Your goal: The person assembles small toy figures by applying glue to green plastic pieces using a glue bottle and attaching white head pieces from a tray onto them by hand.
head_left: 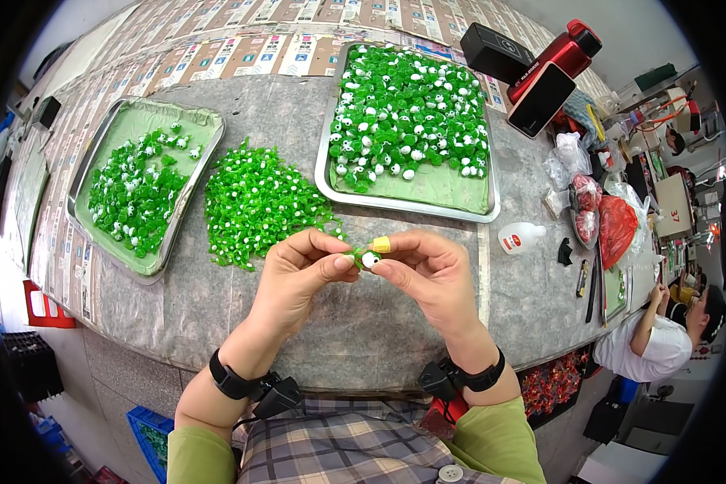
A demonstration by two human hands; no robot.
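My left hand (298,278) and my right hand (431,278) meet over the near middle of the table, fingertips pinched. Between them is a small green plastic piece with a white, black-dotted ball (369,260). The left fingertips press its green side; the right thumb and index finger hold the white ball's side. Yellow tape (381,244) wraps the right index fingertip. Just beyond the left hand spreads a loose pile of small green pieces with white dots (262,202). My fingers hide part of the held piece.
A metal tray (331,189) of green-and-white pieces lies at the back; another tray (81,218) stands left. On the right are a white bottle (520,237), a phone (541,100), a red flask (557,60), a black box (494,51) and bags (617,230). Another person (649,343) sits far right.
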